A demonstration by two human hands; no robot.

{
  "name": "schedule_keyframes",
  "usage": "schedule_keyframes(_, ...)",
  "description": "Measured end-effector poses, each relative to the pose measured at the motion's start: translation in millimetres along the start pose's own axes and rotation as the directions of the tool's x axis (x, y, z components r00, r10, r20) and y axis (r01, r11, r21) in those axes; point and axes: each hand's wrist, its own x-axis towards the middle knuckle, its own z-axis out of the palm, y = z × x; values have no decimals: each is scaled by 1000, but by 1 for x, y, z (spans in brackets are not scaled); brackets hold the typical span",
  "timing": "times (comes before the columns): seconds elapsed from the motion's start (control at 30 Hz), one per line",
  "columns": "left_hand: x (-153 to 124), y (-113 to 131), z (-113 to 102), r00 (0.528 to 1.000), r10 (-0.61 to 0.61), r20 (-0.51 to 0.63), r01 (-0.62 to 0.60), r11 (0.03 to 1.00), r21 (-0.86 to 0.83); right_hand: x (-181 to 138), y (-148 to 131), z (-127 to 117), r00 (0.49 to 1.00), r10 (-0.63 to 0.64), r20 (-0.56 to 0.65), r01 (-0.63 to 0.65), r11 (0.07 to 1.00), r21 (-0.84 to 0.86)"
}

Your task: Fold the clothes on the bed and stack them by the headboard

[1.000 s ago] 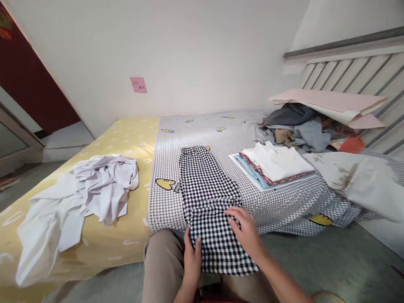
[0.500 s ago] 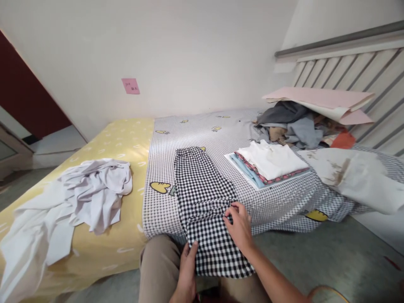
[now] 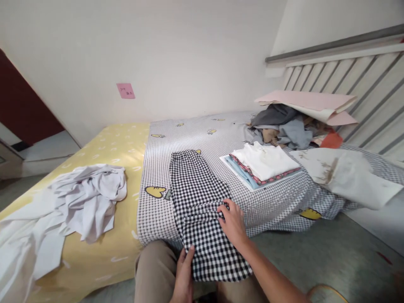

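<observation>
Black-and-white checked pants [image 3: 195, 185] lie lengthwise from the bed over its front edge onto my lap, the gathered waistband at the far end. Creases run across them near the bed edge. My left hand [image 3: 185, 269] grips their lower left edge, thumb on top and the other fingers mostly hidden. At the right edge, by the creases, my right hand [image 3: 232, 221] has its fingers curled on the cloth in a pinch. To the right is a folded stack with a white top [image 3: 263, 162] above red-patterned and light blue cloth.
Crumpled pale clothes [image 3: 91, 198] lie on the yellow sheet [image 3: 126, 147] at left. A heap of dark and grey clothes [image 3: 277, 122] sits at the back right under a pink folded board [image 3: 309, 100]. A stained white cloth [image 3: 350, 172] overhangs the right bed edge. White railing [image 3: 347, 80] stands behind.
The view has shifted slightly, so the scene sits a little further left and lower. Both hands stay at the checked pants; the right fingers have shifted a little on the cloth.
</observation>
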Motion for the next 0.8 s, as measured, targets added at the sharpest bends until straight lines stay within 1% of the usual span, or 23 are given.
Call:
schedule_keyframes(0.13, -2, 2, 0, 1000, 3, 4, -3, 1000, -8, -4, 1, -4, 1000, 20, -22, -19, 999, 28)
schedule_keyframes(0.23, 0, 3, 1, 999, -27, -38, 27, 1000, -4, -8, 8, -14, 999, 25, -32, -22, 995, 96)
schedule_keyframes(0.3, 1, 3, 2, 998, -48, -44, 49, 999, 5, -8, 15, -20, 1000, 23, -2, -22, 985, 173)
schedule_keyframes(0.4, 1, 2, 2, 999, -36, 28, 36, 999, 3, -6, 22, -24, 997, 27, 74, -47, 957, 286)
schedule_keyframes(0.47, 0, 1, 1, 999, -42, 34, 42, 999, -7, -4, 23, -25, 996, 41, 82, -66, 943, 326)
schedule_keyframes(0.57, -2, 1, 2, 998, -62, -14, 62, 998, -10, -2, 22, -21, 993, 120, -1, -112, 931, 347)
schedule_keyframes(0.67, -4, 3, 4, 998, -55, -14, 55, 998, -7, -2, 23, -15, 969, 228, -95, -177, 908, 381)
schedule_keyframes(0.73, -5, 6, 5, 999, -52, -12, 52, 999, -2, -4, 27, -10, 953, 289, -93, -224, 876, 427)
schedule_keyframes(0.8, -5, 7, 5, 999, -50, -6, 50, 999, 9, -7, 32, -5, 941, 338, -31, -283, 830, 480)
